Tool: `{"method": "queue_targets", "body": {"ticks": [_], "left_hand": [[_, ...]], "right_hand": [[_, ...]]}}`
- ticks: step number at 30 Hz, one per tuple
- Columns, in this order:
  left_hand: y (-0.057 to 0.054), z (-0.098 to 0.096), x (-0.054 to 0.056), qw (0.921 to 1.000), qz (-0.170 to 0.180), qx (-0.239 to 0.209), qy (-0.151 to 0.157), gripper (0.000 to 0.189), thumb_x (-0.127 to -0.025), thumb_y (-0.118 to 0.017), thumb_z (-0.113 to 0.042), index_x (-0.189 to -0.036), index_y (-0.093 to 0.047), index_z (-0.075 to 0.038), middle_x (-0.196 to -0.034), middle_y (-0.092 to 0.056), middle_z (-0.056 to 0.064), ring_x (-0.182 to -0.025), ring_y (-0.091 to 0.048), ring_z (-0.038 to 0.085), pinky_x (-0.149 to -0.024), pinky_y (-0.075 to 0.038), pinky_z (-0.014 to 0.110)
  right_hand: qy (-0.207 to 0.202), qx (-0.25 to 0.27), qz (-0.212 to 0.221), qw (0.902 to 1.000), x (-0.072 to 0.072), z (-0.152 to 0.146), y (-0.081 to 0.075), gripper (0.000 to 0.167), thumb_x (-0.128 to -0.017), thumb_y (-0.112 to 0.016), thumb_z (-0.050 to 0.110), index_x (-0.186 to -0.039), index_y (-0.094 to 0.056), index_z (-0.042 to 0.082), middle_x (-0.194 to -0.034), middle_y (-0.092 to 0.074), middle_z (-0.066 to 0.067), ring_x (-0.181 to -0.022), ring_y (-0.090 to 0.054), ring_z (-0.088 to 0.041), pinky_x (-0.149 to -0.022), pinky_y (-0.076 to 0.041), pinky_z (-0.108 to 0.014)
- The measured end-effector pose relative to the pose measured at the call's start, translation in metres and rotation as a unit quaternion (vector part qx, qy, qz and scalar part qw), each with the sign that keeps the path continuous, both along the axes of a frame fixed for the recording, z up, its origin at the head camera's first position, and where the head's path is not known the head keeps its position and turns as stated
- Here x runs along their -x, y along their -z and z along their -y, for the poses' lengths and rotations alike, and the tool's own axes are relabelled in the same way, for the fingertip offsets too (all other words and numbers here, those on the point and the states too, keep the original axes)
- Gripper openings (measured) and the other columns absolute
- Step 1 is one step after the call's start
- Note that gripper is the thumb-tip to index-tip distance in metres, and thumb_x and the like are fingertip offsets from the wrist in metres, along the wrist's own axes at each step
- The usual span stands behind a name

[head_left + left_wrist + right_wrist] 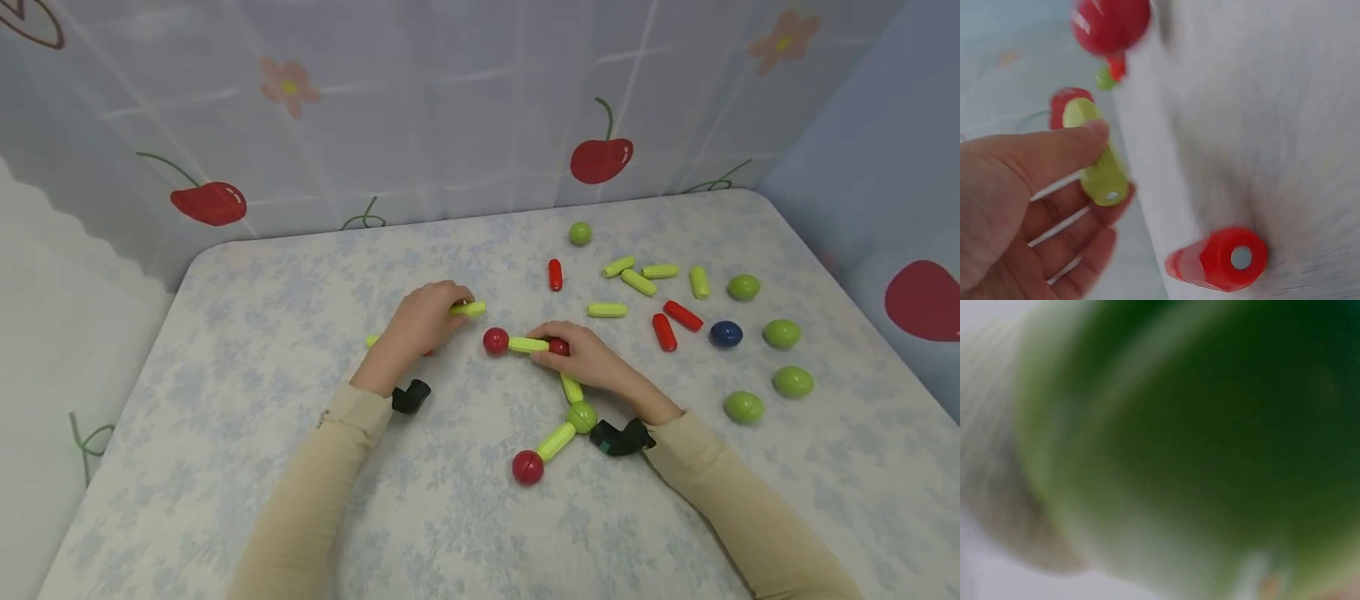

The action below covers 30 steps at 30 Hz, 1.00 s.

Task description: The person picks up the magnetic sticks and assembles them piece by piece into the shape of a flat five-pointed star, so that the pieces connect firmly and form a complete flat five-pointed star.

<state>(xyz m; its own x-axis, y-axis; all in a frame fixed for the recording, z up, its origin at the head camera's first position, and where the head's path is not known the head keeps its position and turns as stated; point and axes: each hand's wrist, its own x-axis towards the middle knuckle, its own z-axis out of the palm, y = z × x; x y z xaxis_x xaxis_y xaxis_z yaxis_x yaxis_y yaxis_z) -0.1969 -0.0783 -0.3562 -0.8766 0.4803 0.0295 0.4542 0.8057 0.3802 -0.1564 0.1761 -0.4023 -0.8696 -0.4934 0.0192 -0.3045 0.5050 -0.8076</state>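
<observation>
My left hand [426, 321] pinches a yellow-green magnetic rod [470, 308] between thumb and fingers; the left wrist view shows a metal tip on the rod's end. My right hand [588, 358] holds a red ball [558, 346], partly covered by its fingers, on a joined chain. From that ball one yellow-green rod [528, 344] runs left to another red ball [496, 341]. A second rod [572, 388] runs down to a green ball [582, 417], then a third rod [556, 442] reaches a red ball [528, 467]. Blurred green fills most of the right wrist view.
Loose yellow-green rods [638, 282], red rods [663, 332], green balls [744, 287] and a blue ball [726, 334] lie at the right. A red rod [1235, 259] and a yellow-green rod [372, 340] lie by my left hand. Patterned curtain [465, 108] borders the table's back.
</observation>
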Motion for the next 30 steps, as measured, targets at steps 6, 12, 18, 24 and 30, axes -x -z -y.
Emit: {"method": "queue_targets", "body": {"ticks": [6,12,18,24,30], "left_hand": [[-0.003,0.005,-0.031,0.9991,0.027,-0.027,-0.019,0.018,-0.086,-0.07,-0.012,-0.103,-0.071,-0.008,-0.094,-0.064,0.002,-0.08,-0.056,0.015,-0.072,-0.045,0.032],[0.006,0.001,-0.034,0.9985,0.04,-0.036,-0.005,0.017,-0.085,-0.07,-0.011,-0.103,-0.071,-0.008,-0.093,-0.063,0.001,-0.079,-0.055,0.014,-0.071,-0.045,0.03],[0.013,-0.003,-0.04,0.9957,0.064,-0.067,0.004,0.018,-0.085,-0.07,-0.013,-0.103,-0.07,-0.009,-0.092,-0.063,-0.001,-0.08,-0.055,0.012,-0.072,-0.045,0.028],[0.018,-0.003,-0.049,0.9837,0.103,-0.147,-0.008,0.022,-0.086,-0.07,-0.014,-0.105,-0.068,-0.005,-0.091,-0.064,0.002,-0.08,-0.058,0.014,-0.073,-0.047,0.028],[0.021,-0.008,-0.056,0.9715,0.147,-0.181,-0.04,0.028,-0.085,-0.071,-0.015,-0.11,-0.067,-0.004,-0.086,-0.064,0.001,-0.075,-0.06,0.013,-0.067,-0.049,0.026]], "right_hand": [[0.016,0.02,0.024,0.9994,0.001,-0.009,-0.002,0.025,-0.09,-0.064,0.013,-0.114,-0.063,0.007,-0.107,-0.058,-0.007,-0.094,-0.049,-0.021,-0.079,-0.042,-0.037],[0.012,0.03,0.039,0.9987,0.001,-0.01,-0.001,0.025,-0.091,-0.064,0.014,-0.114,-0.063,0.007,-0.108,-0.058,-0.007,-0.094,-0.049,-0.023,-0.08,-0.041,-0.038],[0.013,0.031,0.038,0.9987,0.0,-0.007,-0.005,0.023,-0.091,-0.063,0.012,-0.113,-0.063,0.005,-0.108,-0.059,-0.008,-0.094,-0.049,-0.022,-0.08,-0.041,-0.037],[0.018,0.029,0.037,0.9987,0.003,-0.008,-0.001,0.025,-0.09,-0.064,0.013,-0.114,-0.063,0.007,-0.109,-0.058,-0.008,-0.093,-0.05,-0.023,-0.079,-0.043,-0.037],[0.015,0.026,0.031,0.9991,0.004,-0.009,-0.001,0.025,-0.09,-0.063,0.012,-0.115,-0.063,0.006,-0.112,-0.059,-0.009,-0.097,-0.051,-0.023,-0.082,-0.043,-0.038]]}}
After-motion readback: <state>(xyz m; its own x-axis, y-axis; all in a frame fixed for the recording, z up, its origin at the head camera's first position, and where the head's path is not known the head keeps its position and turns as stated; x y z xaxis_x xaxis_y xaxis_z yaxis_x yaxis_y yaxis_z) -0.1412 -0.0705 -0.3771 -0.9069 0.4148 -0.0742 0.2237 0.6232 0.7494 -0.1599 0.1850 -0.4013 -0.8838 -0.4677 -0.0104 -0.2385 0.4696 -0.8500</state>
